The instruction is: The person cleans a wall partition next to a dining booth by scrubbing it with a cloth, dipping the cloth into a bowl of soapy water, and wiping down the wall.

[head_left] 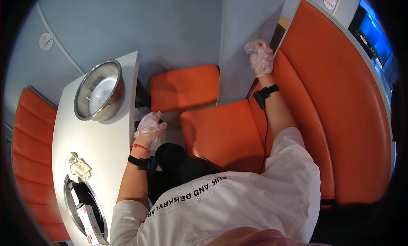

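Both of my hands wear clear plastic gloves. My left hand (151, 126) is beside the long edge of the white table (114, 137), its fingers loosely bent and nothing visible in them. Raised by the grey wall panel (241, 23), near the top of the orange seat back (293, 80), my right hand (261, 59) has its fingers curled round a small pale thing, perhaps a cloth, too unclear to name. A metal bowl (115, 102) stands on the table's far part, and nothing can be seen in it.
A crumpled cream cloth (78, 166) lies by a round opening in the table, with a printed box (88, 222) over it. Orange seat cushions (223, 133) and a stool-like orange seat (185, 87) are ahead. A lit screen (374, 36) is at the upper right.
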{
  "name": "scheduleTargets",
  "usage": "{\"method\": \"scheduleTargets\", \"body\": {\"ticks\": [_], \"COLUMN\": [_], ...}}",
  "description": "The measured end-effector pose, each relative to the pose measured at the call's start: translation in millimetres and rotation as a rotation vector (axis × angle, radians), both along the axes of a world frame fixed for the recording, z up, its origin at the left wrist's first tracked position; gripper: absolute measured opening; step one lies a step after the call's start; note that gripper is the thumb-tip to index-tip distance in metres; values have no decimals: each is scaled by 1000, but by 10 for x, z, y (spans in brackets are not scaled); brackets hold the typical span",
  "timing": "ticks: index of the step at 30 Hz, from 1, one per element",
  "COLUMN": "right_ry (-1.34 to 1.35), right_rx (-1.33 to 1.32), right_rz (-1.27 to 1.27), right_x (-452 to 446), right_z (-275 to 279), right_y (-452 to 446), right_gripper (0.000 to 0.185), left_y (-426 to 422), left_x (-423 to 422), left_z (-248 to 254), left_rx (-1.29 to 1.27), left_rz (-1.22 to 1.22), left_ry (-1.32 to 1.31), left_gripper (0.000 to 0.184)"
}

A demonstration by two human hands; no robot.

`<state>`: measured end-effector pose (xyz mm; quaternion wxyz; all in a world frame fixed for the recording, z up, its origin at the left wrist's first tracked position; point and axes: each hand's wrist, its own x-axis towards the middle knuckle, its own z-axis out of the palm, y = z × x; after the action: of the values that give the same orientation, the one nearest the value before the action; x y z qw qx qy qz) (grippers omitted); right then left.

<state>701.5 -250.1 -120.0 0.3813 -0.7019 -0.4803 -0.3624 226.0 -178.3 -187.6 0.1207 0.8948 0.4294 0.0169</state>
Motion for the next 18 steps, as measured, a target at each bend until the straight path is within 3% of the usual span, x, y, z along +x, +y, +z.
{"method": "scheduleTargets", "body": {"ticks": [2,4,6,9,12,14,16,18], "right_ry": [11,-222,-180,-118,-156,21,279,340], "right_rx": [-26,183,229,316,377,288,75,-180], "right_rz": [17,-185,-149,199,10,-58,-99,-65], "right_x": [0,-242,-259,-485,-255,-319,-292,38], "right_z": [337,1018,1540,1670,948,337,-365,-1111], "right_y": [11,51,134,75,279,209,84,-28], "right_gripper": [28,29,28,27,27,27,30,31], "left_y": [-31,-32,-1,44,12,9,-12,-36], "left_x": [-30,12,-50,-63,-42,-20,-7,3], "left_z": [18,124,56,51,114,137,144,170], "left_rx": [-7,-53,-1,-5,-49,-56,-50,-68], "left_rz": [-14,1,17,38,52,48,37,31], "left_ry": [-2,8,-42,-52,-10,7,11,6], "left_gripper": [51,51,51,50,52,53,53,53]}}
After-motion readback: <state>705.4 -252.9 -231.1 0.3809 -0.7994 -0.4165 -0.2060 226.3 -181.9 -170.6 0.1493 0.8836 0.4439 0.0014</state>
